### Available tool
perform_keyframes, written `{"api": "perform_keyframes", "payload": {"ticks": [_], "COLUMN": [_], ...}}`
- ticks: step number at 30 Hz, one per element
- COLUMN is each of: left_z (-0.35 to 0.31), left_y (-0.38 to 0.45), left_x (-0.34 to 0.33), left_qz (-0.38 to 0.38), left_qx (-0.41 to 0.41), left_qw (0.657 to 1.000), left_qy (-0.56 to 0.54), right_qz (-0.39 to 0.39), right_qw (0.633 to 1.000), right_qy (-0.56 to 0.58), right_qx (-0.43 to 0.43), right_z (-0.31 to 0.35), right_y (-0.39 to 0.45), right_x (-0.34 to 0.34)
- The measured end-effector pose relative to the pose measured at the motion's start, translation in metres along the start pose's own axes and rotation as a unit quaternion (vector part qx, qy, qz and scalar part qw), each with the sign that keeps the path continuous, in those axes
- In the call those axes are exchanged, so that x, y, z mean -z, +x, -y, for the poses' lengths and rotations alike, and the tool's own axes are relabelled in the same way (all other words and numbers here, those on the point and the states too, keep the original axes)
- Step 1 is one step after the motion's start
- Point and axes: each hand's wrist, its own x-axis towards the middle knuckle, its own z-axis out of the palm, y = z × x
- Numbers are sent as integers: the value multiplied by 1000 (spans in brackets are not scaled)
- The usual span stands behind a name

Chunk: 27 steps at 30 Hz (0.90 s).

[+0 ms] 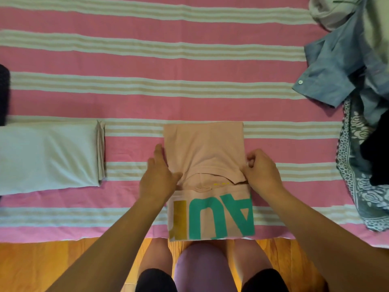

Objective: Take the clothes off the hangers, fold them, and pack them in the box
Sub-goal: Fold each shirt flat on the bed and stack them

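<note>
A peach T-shirt [203,144] with green and yellow letters lies folded into a narrow strip on the pink striped bedsheet [147,66], its printed end at the bed's near edge. My left hand [157,175] presses flat on the shirt's left edge, fingers together. My right hand [261,169] pinches the fabric at the shirt's right edge. A folded pale blue garment [48,154] rests at the left. No hanger or box is in view.
A heap of unfolded clothes sits at the right: a blue button shirt [330,68], a whitish garment [332,11], a blue patterned cloth [355,182] and something black [379,148]. A dark object [4,93] shows at the left edge. Wooden floor [42,262] lies below the bed edge.
</note>
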Motion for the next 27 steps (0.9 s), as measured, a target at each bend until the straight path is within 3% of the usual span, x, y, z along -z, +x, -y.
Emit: {"api": "perform_keyframes", "payload": {"ticks": [2, 4, 6, 10, 14, 18, 20, 22, 24, 25, 27], "left_z": [-4, -17, -31, -23, 5, -4, -4, 6, 26, 37, 48], "left_y": [-1, 4, 20, 66, 97, 84, 57, 14, -33, -54, -86], "left_x": [6, 12, 8, -17, -34, -32, -27, -24, -25, -28, -39], "left_qz": [-103, -177, -147, -23, -20, 12, -9, -64, -97, -90, -47], "left_qx": [-94, -266, -387, -411, -429, -385, -382, -347, -199, -93, 100], "left_qw": [982, 932, 884, 847, 811, 836, 857, 909, 974, 990, 980], "left_qy": [130, 170, 218, 335, 398, 390, 345, 222, 38, -48, -167], "right_qz": [-52, -96, -91, -26, -22, -4, -18, -51, -96, -102, -69], "right_qw": [992, 966, 925, 855, 792, 807, 845, 905, 959, 978, 997], "right_qy": [-77, -110, -161, -300, -396, -397, -353, -224, -80, -33, 36], "right_qx": [82, 212, 332, 423, 464, 437, 402, 359, 256, 179, 0], "right_z": [5, 17, 32, 32, -12, -2, 5, 6, -16, -33, -61], "right_y": [-1, 3, 15, 59, 104, 93, 67, 27, -12, -30, -61], "right_x": [4, 6, 1, -27, -31, -29, -20, -8, -10, -16, -37]}}
